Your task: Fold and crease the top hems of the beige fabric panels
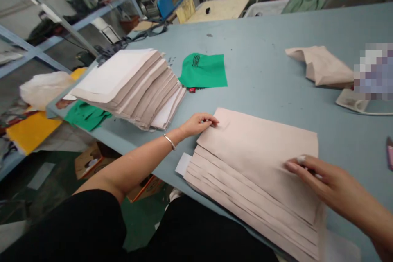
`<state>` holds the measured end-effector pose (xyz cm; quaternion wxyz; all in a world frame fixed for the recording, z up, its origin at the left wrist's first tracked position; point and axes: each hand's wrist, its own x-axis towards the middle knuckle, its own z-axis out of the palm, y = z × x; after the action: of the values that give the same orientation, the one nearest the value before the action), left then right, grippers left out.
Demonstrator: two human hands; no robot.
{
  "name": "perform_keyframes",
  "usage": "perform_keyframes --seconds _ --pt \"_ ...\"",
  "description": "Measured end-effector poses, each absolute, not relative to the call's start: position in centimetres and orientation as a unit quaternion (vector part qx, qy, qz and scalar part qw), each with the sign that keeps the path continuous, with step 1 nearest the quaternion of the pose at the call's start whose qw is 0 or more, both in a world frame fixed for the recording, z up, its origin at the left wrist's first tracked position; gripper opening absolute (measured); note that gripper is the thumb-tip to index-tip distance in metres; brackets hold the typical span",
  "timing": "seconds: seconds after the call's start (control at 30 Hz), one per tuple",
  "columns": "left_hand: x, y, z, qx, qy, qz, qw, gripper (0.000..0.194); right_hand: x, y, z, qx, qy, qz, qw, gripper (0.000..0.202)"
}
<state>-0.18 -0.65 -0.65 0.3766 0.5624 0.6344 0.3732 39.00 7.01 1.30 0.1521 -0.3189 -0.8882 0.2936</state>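
A fanned stack of beige fabric pieces lies along the near table edge. Its top beige fabric piece sits further up than the others. At that piece's left corner, my left hand has thumb and fingers pinched together on the edge. My right hand hovers over or rests on the right part of the same piece, its fingers curled closed. Something small and pale shows between those fingers, too unclear to name. White sheets stick out from under the stack.
A tall leaning pile of beige and white pieces stands on the blue-grey table at left. Green fabric lies beyond it. Crumpled beige cloth is at right, near a pink-handled object. Cardboard boxes sit below the table.
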Motion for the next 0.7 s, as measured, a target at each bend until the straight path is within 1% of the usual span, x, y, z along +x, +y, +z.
perform_keyframes --seconds 0.13,0.3,0.4,0.47,0.57,0.7 --pt "-0.2 -1.3 -0.2 0.558 0.583 0.372 0.458 0.029 35.2 7.3 0.4 -0.305 -0.912 0.235 0.141 0.048" --pt "-1.2 -3.3 -0.3 0.526 0.557 0.394 0.507 0.036 32.5 2.6 0.6 -0.258 -0.951 0.116 0.124 0.051" --pt "-1.2 -4.3 -0.6 0.505 0.543 0.418 0.525 0.04 31.3 0.3 0.7 -0.223 -0.967 0.066 0.102 0.059" --pt "-0.9 -4.5 -0.7 0.51 0.547 0.421 0.513 0.043 30.9 0.0 0.5 -0.233 -0.967 0.06 0.086 0.071" --pt "-0.7 -4.5 -0.4 0.537 0.559 0.406 0.484 0.046 30.7 1.1 0.3 -0.271 -0.955 0.099 0.067 0.085" --pt "-1.0 -5.2 0.7 0.574 0.551 0.378 0.474 0.046 31.2 1.1 1.5 -0.276 -0.953 0.117 0.039 0.087"
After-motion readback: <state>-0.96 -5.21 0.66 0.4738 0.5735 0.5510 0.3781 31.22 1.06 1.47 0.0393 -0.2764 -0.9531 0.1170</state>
